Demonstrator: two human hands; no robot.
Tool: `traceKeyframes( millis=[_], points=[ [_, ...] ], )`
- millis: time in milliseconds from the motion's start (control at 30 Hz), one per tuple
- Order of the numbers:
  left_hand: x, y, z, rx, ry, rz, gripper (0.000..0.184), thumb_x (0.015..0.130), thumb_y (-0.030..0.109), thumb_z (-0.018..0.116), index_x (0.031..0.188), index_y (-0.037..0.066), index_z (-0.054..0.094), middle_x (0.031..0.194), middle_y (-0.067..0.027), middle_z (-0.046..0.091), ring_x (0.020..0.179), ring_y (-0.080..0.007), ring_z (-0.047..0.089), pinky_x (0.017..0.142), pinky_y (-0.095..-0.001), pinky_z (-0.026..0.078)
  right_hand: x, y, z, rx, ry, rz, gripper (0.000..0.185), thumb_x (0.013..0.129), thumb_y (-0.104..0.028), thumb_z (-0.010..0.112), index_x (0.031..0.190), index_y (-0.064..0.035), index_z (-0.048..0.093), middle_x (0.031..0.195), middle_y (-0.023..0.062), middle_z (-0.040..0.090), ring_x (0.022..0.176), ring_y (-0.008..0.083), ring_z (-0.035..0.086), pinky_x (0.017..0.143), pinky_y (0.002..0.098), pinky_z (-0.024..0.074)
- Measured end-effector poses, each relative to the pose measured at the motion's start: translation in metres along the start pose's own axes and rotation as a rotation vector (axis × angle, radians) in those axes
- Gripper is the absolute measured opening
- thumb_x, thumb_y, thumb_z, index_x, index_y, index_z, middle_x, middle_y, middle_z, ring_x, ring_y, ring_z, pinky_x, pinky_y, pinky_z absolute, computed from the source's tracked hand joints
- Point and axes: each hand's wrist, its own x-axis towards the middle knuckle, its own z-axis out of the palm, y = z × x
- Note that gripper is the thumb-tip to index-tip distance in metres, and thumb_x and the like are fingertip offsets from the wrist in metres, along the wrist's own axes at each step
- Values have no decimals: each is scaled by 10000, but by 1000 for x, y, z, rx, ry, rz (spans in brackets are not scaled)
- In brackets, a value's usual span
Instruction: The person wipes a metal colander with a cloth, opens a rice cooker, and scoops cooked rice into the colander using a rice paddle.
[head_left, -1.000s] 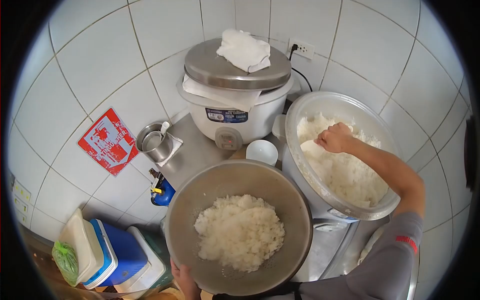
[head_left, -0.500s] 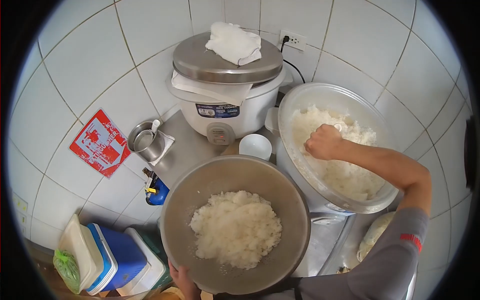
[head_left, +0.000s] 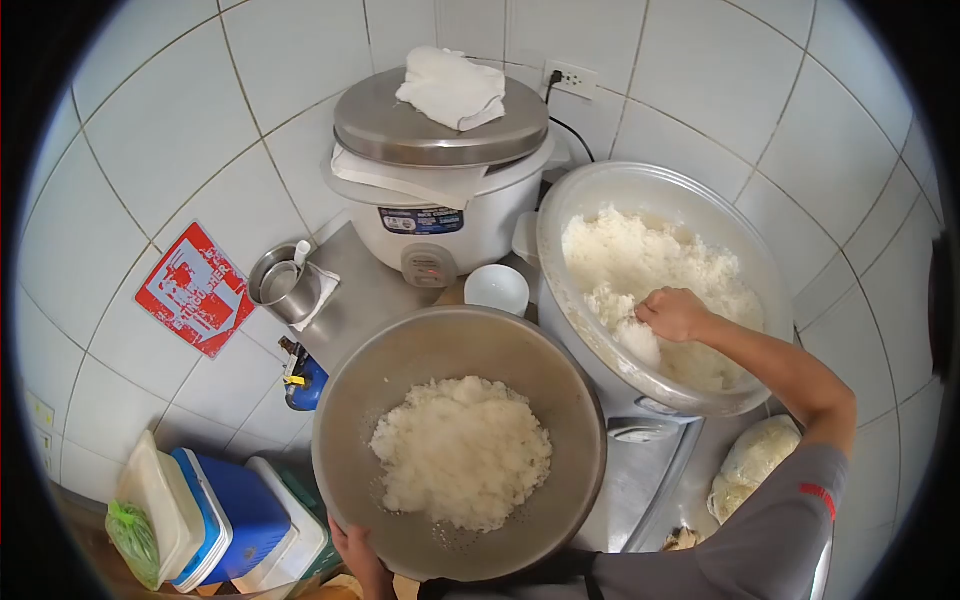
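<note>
My left hand (head_left: 362, 552) grips the lower left rim of a large metal bowl (head_left: 350, 400), its fingers on the outside. A mound of cooked rice (head_left: 460, 450) lies in the bowl. My right hand (head_left: 676, 314) is inside a rice cooker pot (head_left: 770, 395), closed around the handle of a white rice paddle (head_left: 637, 342). The paddle's blade is loaded with rice and partly buried, near the pot's front left wall. More rice (head_left: 650, 250) is heaped behind my hand, and the front right of the pot's floor looks thinly covered.
A second rice cooker (head_left: 390, 235) stands behind, with a folded white cloth (head_left: 452, 88) on its lid. Between the cookers and bowl sits a white cup (head_left: 497, 288). A metal pot (head_left: 285, 282) is at left, coolers (head_left: 235, 520) below, and a plastic bag (head_left: 755, 460) at right.
My right hand has moved down and toward the front of the pot, with the rice paddle now low in the rice. My left hand keeps its hold on the bowl. The view has shifted slightly.
</note>
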Motion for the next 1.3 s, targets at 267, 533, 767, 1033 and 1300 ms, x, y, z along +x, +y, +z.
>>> traceKeyframes(
  millis=[267,533,767,1033,1300],
  points=[
    [-5,-2,-2,-55,-56,59,458,743,51,434,1194,-22,395,1060,-99,519,888,-169,513,762,-267,422,-46,5,-34,145,201,157,412,836,-402,378,825,-94,651,743,120,623,777,275,593,739,366,441],
    [1,-6,-2,-175,-84,39,432,729,15,433,1161,-6,417,1000,-71,530,849,-135,511,737,-245,418,-97,-117,-71,-204,494,-237,292,825,-277,486,717,-50,635,582,138,576,589,301,572,576,393,446],
    [-4,2,-1,-217,-108,-54,435,741,-12,419,1175,6,387,1027,-92,515,880,-154,509,774,-262,420,-99,-174,6,-375,403,-582,284,763,-83,516,1040,-24,540,746,114,565,636,292,571,563,391,454],
    [-2,6,-4,-202,-142,-123,491,760,-22,421,1240,-14,321,1105,-116,482,979,-171,482,858,-269,376,-147,-197,65,-357,92,-622,330,718,-85,540,1048,-77,541,714,83,548,603,254,576,509,357,451],
    [1,-1,-13,-93,-240,-40,488,788,-5,424,1260,-7,298,1137,-122,467,997,-184,471,865,-284,372,-107,-189,101,-41,193,-550,157,688,-140,602,812,-48,578,760,95,585,694,240,585,567,362,469]
  ],
)
